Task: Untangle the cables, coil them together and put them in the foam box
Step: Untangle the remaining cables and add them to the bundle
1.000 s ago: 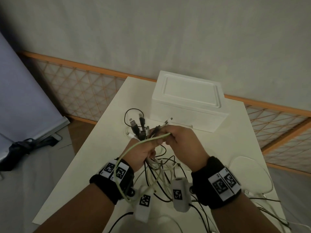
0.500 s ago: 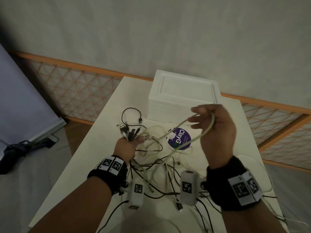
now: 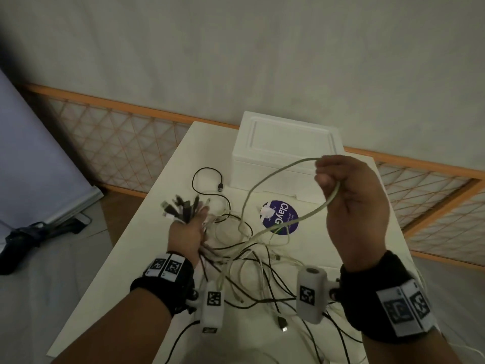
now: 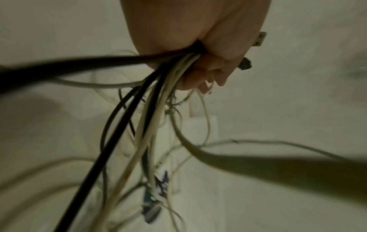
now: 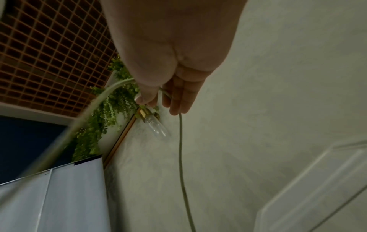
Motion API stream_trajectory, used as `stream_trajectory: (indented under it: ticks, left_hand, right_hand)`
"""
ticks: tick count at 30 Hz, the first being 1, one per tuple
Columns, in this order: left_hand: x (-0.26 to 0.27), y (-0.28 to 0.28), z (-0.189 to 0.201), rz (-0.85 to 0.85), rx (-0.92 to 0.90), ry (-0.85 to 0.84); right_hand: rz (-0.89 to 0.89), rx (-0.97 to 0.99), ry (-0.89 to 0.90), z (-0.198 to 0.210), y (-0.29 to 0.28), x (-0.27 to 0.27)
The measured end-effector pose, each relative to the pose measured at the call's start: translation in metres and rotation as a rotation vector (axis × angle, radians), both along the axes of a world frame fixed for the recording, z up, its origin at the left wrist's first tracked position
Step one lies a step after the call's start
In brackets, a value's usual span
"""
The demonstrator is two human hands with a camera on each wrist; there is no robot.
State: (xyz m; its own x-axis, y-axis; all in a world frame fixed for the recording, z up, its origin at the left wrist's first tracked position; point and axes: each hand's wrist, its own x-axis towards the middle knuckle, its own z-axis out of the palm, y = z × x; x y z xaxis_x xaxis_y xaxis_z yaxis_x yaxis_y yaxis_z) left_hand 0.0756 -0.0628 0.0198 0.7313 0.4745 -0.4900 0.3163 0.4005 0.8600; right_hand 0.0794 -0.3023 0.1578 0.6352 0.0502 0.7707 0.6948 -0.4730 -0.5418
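Observation:
My left hand (image 3: 187,232) grips a bundle of cable ends (image 3: 181,207), black and white, plugs fanning out past the fingers; the left wrist view shows the cables (image 4: 155,97) trailing from the fist (image 4: 200,62). A tangle of cables (image 3: 252,269) lies on the white table (image 3: 110,271) between my arms. My right hand (image 3: 349,195), raised in front of the box, pinches a loop of pale green cable (image 3: 265,185); its strand (image 5: 180,149) hangs from the fingers (image 5: 178,97). The white foam box (image 3: 286,151), lid on, stands at the table's far edge.
A round purple sticker (image 3: 280,218) lies on the table near the box. One black cable (image 3: 207,177) loops alone left of the box. A wooden lattice rail (image 3: 112,137) runs behind the table. More loose cable hangs off the near right edge.
My right hand has pulled the green cable up and right, away from the left hand, drawing out a loop. The left hand keeps its grip on the plug bundle and has dropped towards the table.

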Motion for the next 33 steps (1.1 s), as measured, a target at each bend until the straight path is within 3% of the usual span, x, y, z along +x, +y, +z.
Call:
stream_trajectory:
  ticks: [4, 6, 9, 13, 16, 25, 28, 30, 32, 33]
  left_hand:
    - [0.002, -0.034, 0.036, -0.101, -0.200, -0.294]
    - [0.004, -0.041, 0.043, -0.117, -0.258, -0.346]
    - [0.003, -0.035, 0.033, -0.154, -0.273, -0.269]
    - [-0.003, -0.026, 0.019, -0.169, -0.432, -0.108]
    - [-0.006, -0.026, 0.021, -0.145, -0.523, -0.150]
    - [-0.003, -0.042, 0.035, -0.425, -0.180, -0.268]
    - [-0.003, -0.046, 0.041, -0.386, -0.139, -0.287]
    - [-0.003, -0.049, 0.049, -0.376, -0.121, -0.319]
    - [-0.004, -0.053, 0.056, -0.376, -0.185, -0.378]
    - [-0.004, -0.054, 0.057, -0.399, -0.194, -0.408]
  right_hand:
    - [0.077, 0.012, 0.082, -0.007, 0.019, -0.006]
    - [0.124, 0.050, 0.148, -0.010, 0.023, -0.007]
    - [0.090, 0.015, 0.145, -0.012, 0.018, -0.007]
    - [0.066, 0.038, 0.099, -0.008, 0.007, -0.003]
    - [0.082, 0.073, 0.081, -0.007, 0.005, 0.001]
    - [0.232, 0.150, 0.139, 0.002, 0.025, -0.009]
    - [0.196, 0.257, 0.309, -0.008, 0.031, -0.004]
    - [0.100, 0.279, 0.590, -0.030, 0.037, 0.003]
    - [0.155, 0.166, 0.863, -0.058, 0.044, 0.007]
    - [0.221, -0.030, 0.861, -0.071, 0.048, 0.007]
